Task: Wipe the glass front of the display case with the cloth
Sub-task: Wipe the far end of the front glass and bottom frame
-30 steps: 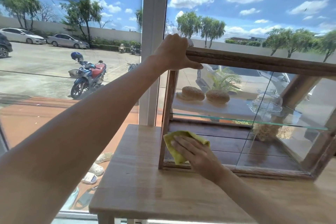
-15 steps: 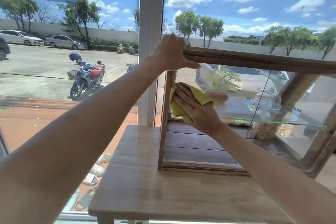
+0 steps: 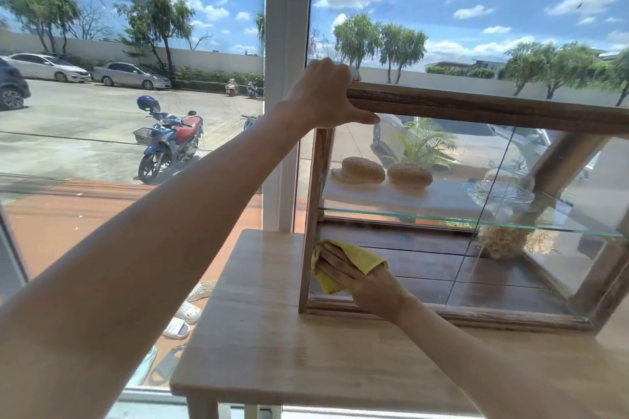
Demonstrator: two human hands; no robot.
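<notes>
A wooden-framed display case [image 3: 476, 107] with a glass front [image 3: 425, 269] stands on a light wooden table [image 3: 272, 350]. My left hand [image 3: 326, 95] grips the case's top left corner, thumb along the front rail. My right hand [image 3: 360, 282] presses a yellow cloth [image 3: 360, 257] flat against the lower left part of the glass, close to the left post and just above the bottom rail. Most of the cloth is hidden under my palm.
Inside the case, two buns [image 3: 384, 172] lie on a white board above a glass shelf [image 3: 476, 223], with a glass dish [image 3: 500, 194] to the right. A big window [image 3: 136, 112] with a white post [image 3: 286, 78] stands behind. Sandals [image 3: 187, 313] lie on the floor at left.
My right hand has slid the cloth down the glass from the upper left, near the shelf, to the lower left. The left hand has stayed on the top corner.
</notes>
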